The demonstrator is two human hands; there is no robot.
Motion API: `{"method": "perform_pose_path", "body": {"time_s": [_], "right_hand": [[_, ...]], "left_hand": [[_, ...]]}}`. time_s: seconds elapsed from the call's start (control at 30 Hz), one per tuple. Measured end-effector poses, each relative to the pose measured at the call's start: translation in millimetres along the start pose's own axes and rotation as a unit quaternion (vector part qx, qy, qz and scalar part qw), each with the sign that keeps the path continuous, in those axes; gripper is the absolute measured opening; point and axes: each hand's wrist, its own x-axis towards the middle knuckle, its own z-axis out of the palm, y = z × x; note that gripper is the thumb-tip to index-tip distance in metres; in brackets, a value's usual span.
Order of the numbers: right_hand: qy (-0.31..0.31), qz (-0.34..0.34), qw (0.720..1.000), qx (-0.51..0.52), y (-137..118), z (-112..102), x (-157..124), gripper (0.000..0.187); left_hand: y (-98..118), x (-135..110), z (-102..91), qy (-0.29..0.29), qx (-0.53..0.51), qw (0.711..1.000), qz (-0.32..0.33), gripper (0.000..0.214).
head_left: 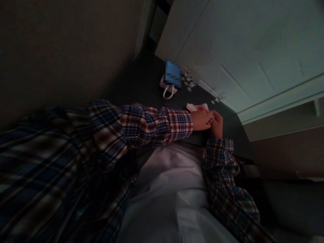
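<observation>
My left hand reaches in from the left across the dark tabletop, its fingers curled in against my right hand. My right hand is closed too, bent at the wrist, with its fingertips meeting the left ones. Between the fingertips shows a small pale, shiny bit of something too small and dim to name. Just beyond my left hand a pink and white cloth lies crumpled; whether the hand touches it cannot be told. Both forearms wear plaid sleeves.
Several small stemmed glasses cluster at the back of the dark table, with more clear glasses farther right. Left of them is a pale object with a loop handle and a blurred blue part. A white panel with a heart relief rises behind.
</observation>
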Motion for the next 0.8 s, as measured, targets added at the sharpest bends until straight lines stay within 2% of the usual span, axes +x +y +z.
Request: {"method": "perform_pose_path", "body": {"time_s": [0.8], "right_hand": [[0.003,0.016,1.000,0.013,-2.0,1.2,-0.1,0.021]], "left_hand": [[1.7,-3.5,-1.7,0.008,-0.003,1.000,0.016,0.047]]}}
